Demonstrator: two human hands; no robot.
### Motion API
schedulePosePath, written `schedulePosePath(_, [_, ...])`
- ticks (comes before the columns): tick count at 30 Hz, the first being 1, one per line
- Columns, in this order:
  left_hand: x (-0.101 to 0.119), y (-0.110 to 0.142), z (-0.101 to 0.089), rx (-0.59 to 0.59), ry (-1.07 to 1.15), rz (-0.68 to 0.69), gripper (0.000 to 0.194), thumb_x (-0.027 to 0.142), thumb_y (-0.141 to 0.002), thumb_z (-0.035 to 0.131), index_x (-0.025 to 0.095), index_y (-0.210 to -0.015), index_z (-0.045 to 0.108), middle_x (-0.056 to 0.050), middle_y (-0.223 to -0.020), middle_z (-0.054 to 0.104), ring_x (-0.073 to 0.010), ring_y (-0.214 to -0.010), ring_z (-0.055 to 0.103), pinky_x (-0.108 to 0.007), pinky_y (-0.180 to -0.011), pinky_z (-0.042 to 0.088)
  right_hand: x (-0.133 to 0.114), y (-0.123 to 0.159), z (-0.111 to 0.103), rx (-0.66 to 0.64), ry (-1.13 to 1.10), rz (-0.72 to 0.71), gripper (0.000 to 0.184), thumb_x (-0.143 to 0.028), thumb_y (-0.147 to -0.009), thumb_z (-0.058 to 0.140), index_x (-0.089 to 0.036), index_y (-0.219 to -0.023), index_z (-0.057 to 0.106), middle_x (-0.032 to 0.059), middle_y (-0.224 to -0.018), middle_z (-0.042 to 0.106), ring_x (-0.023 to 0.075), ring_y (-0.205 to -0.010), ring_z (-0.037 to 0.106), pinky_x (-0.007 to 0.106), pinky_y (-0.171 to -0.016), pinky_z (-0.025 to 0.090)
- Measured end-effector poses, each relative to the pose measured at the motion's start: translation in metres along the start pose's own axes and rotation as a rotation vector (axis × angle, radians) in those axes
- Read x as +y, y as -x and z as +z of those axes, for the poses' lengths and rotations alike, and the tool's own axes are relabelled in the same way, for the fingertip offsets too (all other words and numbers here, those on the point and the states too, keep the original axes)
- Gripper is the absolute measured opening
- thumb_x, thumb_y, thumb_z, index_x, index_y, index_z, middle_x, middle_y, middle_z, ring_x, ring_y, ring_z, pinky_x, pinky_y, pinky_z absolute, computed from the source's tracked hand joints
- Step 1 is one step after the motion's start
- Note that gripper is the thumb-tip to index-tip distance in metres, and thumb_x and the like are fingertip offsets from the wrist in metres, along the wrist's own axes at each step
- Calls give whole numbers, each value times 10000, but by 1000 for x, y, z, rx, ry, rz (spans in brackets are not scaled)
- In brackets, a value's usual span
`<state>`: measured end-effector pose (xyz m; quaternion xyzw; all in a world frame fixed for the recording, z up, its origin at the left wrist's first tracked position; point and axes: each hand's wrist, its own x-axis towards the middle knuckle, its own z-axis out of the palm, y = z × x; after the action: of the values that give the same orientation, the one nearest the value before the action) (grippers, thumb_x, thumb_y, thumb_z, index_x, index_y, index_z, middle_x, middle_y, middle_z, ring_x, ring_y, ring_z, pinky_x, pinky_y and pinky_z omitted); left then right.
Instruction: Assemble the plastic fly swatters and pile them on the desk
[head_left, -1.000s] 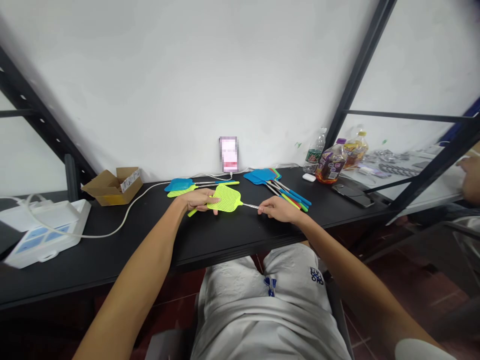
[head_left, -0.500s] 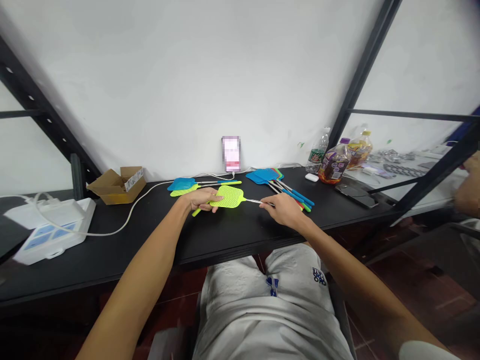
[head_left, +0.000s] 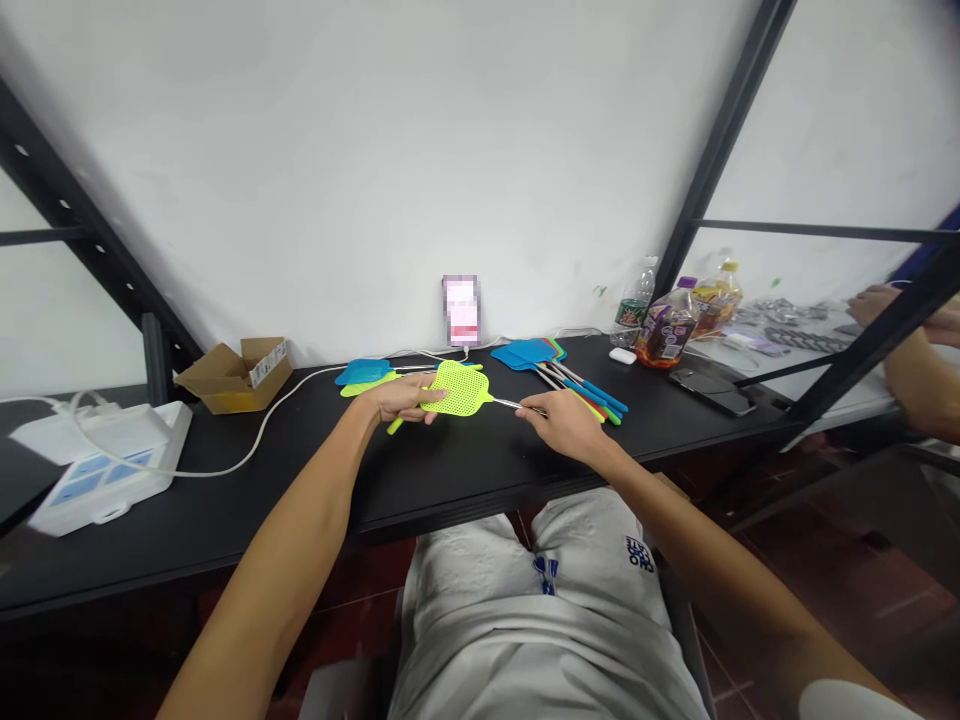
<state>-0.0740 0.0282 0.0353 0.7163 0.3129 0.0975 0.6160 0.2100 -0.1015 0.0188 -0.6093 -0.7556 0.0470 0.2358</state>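
A yellow-green fly swatter (head_left: 461,389) is held between my two hands above the black table. My left hand (head_left: 403,398) is closed on the left edge of its perforated head, thumb on top. My right hand (head_left: 564,418) wraps round the swatter's metal shaft and handle, most of which the fingers hide. Below my left hand pokes out a yellow-green handle end (head_left: 395,425). Behind that hand lie a blue swatter (head_left: 363,372) and a yellow-green one (head_left: 367,386). Beyond my right hand is a fanned pile of swatters (head_left: 525,353), blue on top, with red and green ones under them.
A phone (head_left: 461,308) leans on the wall, its cable running along the table (head_left: 420,480). On the left are an open cardboard box (head_left: 232,385) and a white power strip (head_left: 112,490). Bottles (head_left: 666,330), a white case (head_left: 622,355) and a dark phone (head_left: 712,390) are on the right.
The held swatter's head has tilted up slightly, while both hands keep their grip. At the far right, another person's hands and arm have come further into view.
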Motion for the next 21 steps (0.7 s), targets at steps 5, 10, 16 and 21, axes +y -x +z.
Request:
schedulePosePath(5, [4,-3,8,57,22,25,385,418,-817,748,186,-1030,526,14,-588,599,6,-328,240,-148,-360,152,7,-5,-1,-10,-101,-5,319,-419,-940,528,-195,-887,750,61,-800,720,181,-711,605,275,-622,327])
schedulePosePath(10, [4,-15,18,154,48,86,366,380,-751,807,176,-912,550,7,-632,580,12,-359,250,-173,-373,119,18,-8,-14,29,-125,23,294,-414,-892,574,-190,-786,732,54,-764,706,180,-700,594,273,-617,351])
schedulePosePath(16, [6,-34,50,326,169,250,251,222,-736,750,163,-905,574,36,-617,516,-36,-460,373,-186,-453,242,25,-1,-46,274,-329,137,232,-402,-815,656,-176,-783,694,22,-657,641,158,-617,552,268,-581,370])
schedulePosePath(21, [11,-47,97,356,-26,388,180,228,-767,672,127,-916,657,9,-676,556,-77,-563,469,-212,-533,335,17,4,-56,423,-846,65,254,-413,-757,755,-182,-820,671,18,-759,658,146,-676,592,261,-632,452])
